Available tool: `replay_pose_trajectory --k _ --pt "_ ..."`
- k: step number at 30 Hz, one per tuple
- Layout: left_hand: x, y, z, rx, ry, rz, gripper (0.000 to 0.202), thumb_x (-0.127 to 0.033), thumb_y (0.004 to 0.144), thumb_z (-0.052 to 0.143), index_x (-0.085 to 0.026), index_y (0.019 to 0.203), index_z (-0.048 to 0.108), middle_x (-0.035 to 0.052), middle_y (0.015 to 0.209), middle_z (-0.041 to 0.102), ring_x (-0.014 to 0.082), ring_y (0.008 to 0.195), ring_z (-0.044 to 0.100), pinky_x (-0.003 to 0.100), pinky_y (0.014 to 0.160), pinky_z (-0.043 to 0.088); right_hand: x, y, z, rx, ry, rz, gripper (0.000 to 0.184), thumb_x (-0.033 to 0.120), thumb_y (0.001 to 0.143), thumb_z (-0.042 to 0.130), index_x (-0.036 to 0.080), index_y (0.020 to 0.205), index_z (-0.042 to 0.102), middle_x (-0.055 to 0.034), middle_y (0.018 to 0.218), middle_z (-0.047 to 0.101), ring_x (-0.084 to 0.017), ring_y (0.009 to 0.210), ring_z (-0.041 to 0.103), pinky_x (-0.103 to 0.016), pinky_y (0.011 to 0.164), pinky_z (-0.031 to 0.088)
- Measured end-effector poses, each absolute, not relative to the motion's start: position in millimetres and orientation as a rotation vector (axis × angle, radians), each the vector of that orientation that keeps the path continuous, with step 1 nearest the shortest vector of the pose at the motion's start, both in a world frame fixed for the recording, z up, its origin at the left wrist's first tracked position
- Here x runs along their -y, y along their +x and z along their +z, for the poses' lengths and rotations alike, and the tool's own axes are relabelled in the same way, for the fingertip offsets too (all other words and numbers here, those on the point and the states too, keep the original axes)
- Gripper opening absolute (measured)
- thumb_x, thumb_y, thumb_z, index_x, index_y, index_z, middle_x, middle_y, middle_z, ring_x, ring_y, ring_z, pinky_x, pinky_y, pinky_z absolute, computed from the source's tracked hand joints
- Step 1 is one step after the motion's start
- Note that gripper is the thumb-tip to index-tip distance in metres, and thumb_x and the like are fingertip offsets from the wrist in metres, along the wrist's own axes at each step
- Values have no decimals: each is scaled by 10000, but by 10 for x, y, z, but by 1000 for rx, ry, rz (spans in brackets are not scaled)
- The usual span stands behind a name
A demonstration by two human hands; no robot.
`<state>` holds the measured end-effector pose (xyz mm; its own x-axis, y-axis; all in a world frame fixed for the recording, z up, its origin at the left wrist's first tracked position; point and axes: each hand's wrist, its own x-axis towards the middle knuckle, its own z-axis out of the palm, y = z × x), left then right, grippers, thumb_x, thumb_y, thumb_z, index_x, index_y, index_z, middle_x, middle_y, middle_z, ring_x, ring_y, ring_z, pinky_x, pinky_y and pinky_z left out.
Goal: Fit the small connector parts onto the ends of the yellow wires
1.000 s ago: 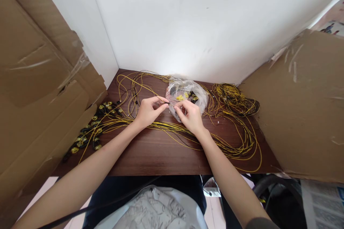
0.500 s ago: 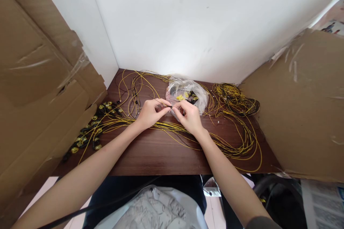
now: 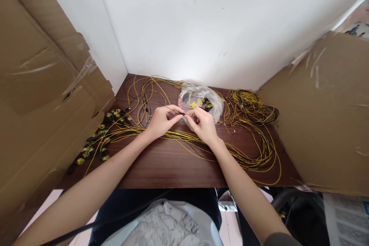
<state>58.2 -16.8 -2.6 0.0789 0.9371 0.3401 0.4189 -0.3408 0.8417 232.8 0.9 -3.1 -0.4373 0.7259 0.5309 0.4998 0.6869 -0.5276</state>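
Observation:
My left hand [image 3: 163,120] pinches thin yellow and black wires between thumb and fingers, over the middle of the table. Fingertip to fingertip with it, my right hand [image 3: 201,122] is closed on a small black connector [image 3: 183,114] at the wire ends. Most of that piece is covered by the fingers. Just behind the hands lies an open clear plastic bag [image 3: 215,103] with yellow and black parts in it. Below the wrists a long bundle of yellow and black wires [image 3: 181,135] runs across the brown table [image 3: 173,169].
Several black and yellow connectors [image 3: 103,140] are heaped at the left end of the wires. A tangled coil of wire [image 3: 250,105] lies at the back right. Cardboard walls stand on the left [image 3: 43,84] and right [image 3: 325,123], with a white wall [image 3: 187,27] behind.
Both hands stay in nearly the same place, still pinching at the connector. A loose yellow wire at the back left has shifted slightly.

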Motion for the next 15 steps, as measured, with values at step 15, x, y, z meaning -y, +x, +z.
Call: replay_pose_trajectory --k 15 --pt "145 559 -45 -1335 1745 1321 180 -288 737 625 -148 831 689 53 792 706 136 634 609 235 573 465 -29 2358 9 2075 -925 369 141 232 852 491 183 755 581 -27 727 595 -137 650 519 -261 587 400"
